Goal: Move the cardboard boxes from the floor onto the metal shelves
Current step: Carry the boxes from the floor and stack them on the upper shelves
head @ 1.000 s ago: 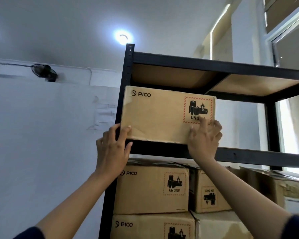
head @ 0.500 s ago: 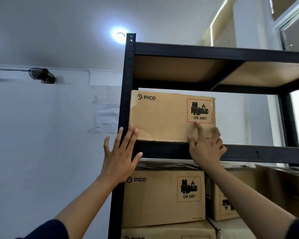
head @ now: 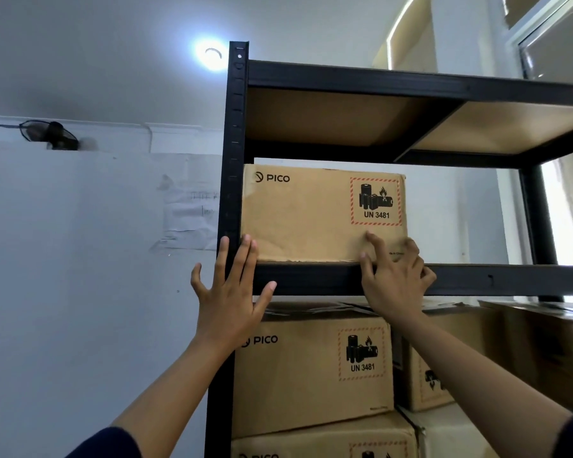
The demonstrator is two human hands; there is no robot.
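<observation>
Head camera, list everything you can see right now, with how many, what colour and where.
top box: one, brown, PICO print and UN 3481 label, on the upper shelf against the left post
shelf unit: one, black metal frame with brown boards, right half of view
lower boxes: at least four visible, brown, stacked on the level below
ceiling light: one, white, lit, left of the post top
fan: one, dark, high on the left wall
paper: one sheet, white, on the wall left of the post
left hand: fingers straight, fingertips at the top box's lower left corner
right hand: fingertips on the top box's lower right front
</observation>
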